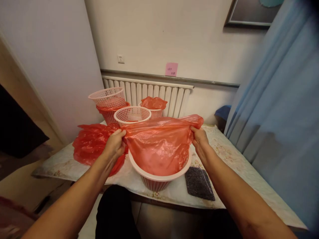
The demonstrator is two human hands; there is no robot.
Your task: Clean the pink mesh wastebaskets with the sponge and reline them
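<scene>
A red plastic bag (159,146) is stretched between my two hands, its lower part hanging inside a pale pink basket (159,178) near the front edge of the table. My left hand (116,142) pinches the bag's left side above the basket rim. On the right, my right hand (198,136) grips the other side, with a bit of film sticking up past the fingers. The bag's top edge spans the gap between the hands, and the basket's back rim is hidden behind it.
Crumpled red bags (91,142) lie at the left. Behind stand a white basket (132,114), a pink basket (107,97) stacked on a bag-lined one, and another basket (156,114) holding red film. A dark cloth (199,183) lies right; a blue curtain (279,99) hangs beside the table (239,172).
</scene>
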